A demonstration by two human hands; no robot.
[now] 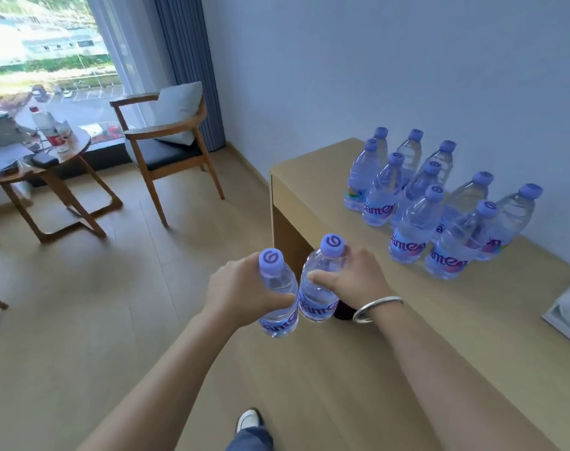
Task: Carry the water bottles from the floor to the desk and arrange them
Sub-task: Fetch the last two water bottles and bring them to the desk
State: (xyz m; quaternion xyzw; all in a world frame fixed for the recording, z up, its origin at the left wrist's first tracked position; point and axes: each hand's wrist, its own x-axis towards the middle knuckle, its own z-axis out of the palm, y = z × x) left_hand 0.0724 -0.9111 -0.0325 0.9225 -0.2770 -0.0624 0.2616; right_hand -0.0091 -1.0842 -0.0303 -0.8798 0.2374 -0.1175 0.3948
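From the head camera, the left hand (pixel 244 284) grips a clear plastic water bottle with a lilac cap (pixel 278 294), its fingers curled round the upper body just below the cap. The right hand (pixel 351 278), with a silver bangle (pixel 376 308) on its wrist, grips a second clear lilac-capped bottle (pixel 319 284) the same way. Both bottles are held upright, tilted slightly, side by side and touching or nearly so, in the air near the front edge of the light wooden table (pixel 358 369). Farther back on the table, by the white wall, a cluster of ten similar lilac-capped bottles (pixel 436 203) stands upright in close rows. A wooden armchair with a grey cushion (pixel 166 138) stands by the window.
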